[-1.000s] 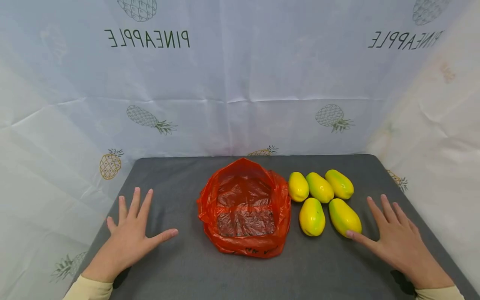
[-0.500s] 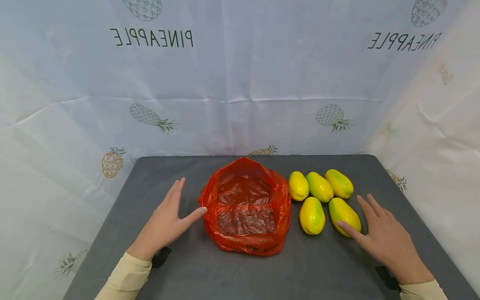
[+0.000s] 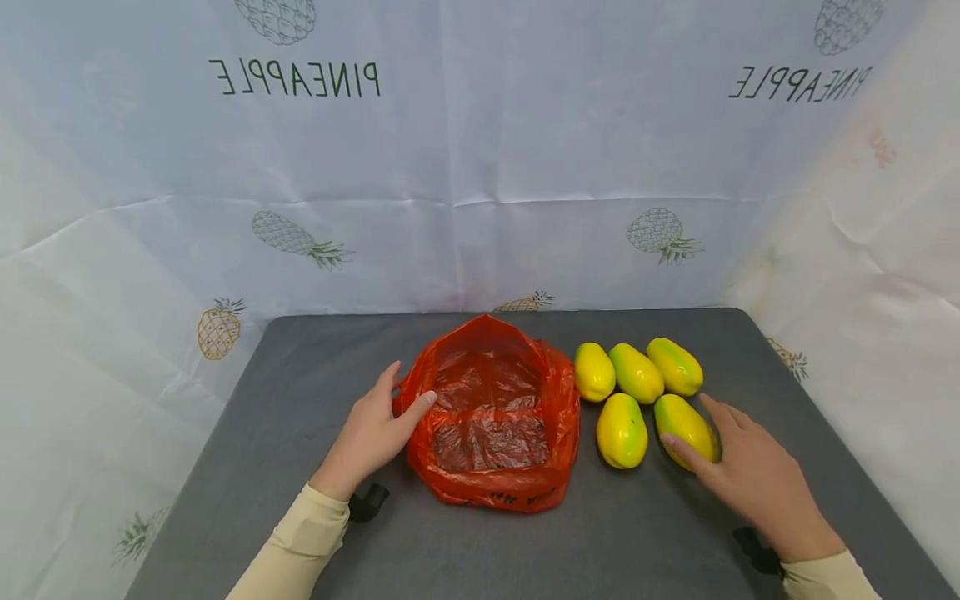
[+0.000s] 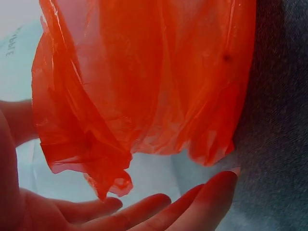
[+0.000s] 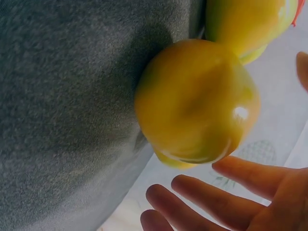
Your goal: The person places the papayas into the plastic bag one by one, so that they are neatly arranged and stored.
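Observation:
A red plastic bag stands with its mouth spread in the middle of the table. At its left rim is my left hand, thumb over the mouth and fingers along the outside. In the left wrist view the fingers lie loosely extended below the crumpled film, not closed on it. My right hand spreads around the front right yellow-green mango. The thumb is over its near left side, the fingers on its right. In the right wrist view the index fingertip reaches that mango's edge; contact is unclear.
Several more mangoes lie between the bag and my right hand, among them a front one and a back right one. The bag borders the back left mango. Behind the dark grey table hangs a pineapple-print cloth.
My left hand has moved right from the table's left side to the bag's rim. My right hand has shifted left around the front right mango. The bag and fruit stay put.

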{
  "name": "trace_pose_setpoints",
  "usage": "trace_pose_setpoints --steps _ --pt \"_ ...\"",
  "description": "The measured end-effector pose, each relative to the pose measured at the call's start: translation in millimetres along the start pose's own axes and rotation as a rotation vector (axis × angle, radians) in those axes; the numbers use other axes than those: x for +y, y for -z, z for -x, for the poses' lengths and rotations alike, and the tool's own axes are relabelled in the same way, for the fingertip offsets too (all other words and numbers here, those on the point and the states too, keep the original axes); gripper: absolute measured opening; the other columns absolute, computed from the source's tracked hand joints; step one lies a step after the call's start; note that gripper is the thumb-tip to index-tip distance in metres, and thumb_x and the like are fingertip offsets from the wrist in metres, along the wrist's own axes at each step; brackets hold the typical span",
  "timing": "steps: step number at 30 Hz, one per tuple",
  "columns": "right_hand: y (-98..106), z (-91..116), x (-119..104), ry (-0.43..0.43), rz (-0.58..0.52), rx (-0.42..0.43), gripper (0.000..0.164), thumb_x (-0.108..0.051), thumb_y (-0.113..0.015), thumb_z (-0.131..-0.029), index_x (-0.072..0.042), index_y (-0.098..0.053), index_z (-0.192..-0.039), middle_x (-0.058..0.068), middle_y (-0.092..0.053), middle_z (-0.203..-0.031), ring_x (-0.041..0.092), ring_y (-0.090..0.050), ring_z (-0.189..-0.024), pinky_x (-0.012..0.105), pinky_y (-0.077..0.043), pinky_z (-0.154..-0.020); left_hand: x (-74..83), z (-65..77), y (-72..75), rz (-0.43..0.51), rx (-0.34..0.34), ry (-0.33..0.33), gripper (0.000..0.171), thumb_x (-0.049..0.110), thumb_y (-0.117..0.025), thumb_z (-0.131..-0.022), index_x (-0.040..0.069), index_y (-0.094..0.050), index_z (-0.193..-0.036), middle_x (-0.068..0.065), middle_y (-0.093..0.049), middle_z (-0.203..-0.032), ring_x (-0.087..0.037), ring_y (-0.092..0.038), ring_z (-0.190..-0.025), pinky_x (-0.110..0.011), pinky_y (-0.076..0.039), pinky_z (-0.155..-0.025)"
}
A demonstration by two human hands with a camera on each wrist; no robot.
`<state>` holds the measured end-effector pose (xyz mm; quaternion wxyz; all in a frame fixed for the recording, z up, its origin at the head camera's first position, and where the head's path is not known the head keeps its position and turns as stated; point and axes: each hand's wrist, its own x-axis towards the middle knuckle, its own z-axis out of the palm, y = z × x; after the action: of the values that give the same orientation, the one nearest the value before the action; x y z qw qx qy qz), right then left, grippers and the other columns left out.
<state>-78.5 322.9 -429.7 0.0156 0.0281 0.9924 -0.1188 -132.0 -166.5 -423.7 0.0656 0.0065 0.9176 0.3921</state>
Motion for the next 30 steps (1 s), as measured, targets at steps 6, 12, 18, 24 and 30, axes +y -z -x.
trace_pose_setpoints --steps 6,12,18,24,30 --pt "-1 -4 -4 -0.02 0.006 0.011 0.107 -0.081 -0.052 -0.099 0.007 -0.043 -0.159 0.045 -0.051 -0.148 0.064 -0.056 -0.126 0.075 -0.051 -0.089 -4.6 1.5 0.5 0.03 0.001 0.048 0.099 0.071 -0.057 -0.103 0.01 -0.021 -0.172 -0.023 -0.045 -0.168 -0.044 -0.06 -0.142 -0.063 -0.052 -0.111" --pt "-3 -6 -7 -0.021 0.0 0.016 0.106 -0.08 -0.052 -0.099 0.008 -0.046 -0.156 0.043 -0.054 -0.145 0.061 -0.059 -0.122 0.074 -0.052 -0.088 -9.5 2.7 -2.5 0.029 -0.003 0.069 0.093 0.067 -0.058 -0.104 0.01 -0.027 -0.17 -0.025 -0.051 -0.163 -0.042 -0.065 -0.137 -0.061 -0.055 -0.108" --pt "-6 -6 -8 -0.016 -0.009 0.021 0.101 -0.076 -0.055 -0.1 0.009 -0.048 -0.154 0.042 -0.059 -0.141 0.059 -0.063 -0.117 0.072 -0.054 -0.086 -9.8 2.5 -3.4 0.03 -0.006 0.069 0.085 0.063 -0.058 -0.106 0.011 -0.033 -0.168 -0.022 -0.055 -0.161 -0.037 -0.068 -0.132 -0.059 -0.057 -0.107" --pt "-8 -8 -8 -0.007 -0.018 0.03 0.096 -0.072 -0.058 -0.101 0.009 -0.049 -0.153 0.04 -0.061 -0.138 0.054 -0.066 -0.11 0.065 -0.055 -0.081 -8.7 3.0 -2.8 0.034 -0.004 0.074 0.081 0.06 -0.058 -0.107 0.012 -0.035 -0.168 -0.019 -0.058 -0.159 -0.034 -0.069 -0.129 -0.058 -0.057 -0.106" --pt "-11 -8 -8 0.006 -0.027 0.042 0.092 -0.067 -0.061 -0.103 0.01 -0.05 -0.152 0.041 -0.061 -0.137 0.053 -0.067 -0.108 0.063 -0.055 -0.08 -9.0 1.7 -4.5 0.045 0.002 0.05 0.075 0.054 -0.059 -0.108 0.012 -0.039 -0.166 -0.017 -0.065 -0.151 -0.029 -0.073 -0.12 -0.054 -0.06 -0.101"
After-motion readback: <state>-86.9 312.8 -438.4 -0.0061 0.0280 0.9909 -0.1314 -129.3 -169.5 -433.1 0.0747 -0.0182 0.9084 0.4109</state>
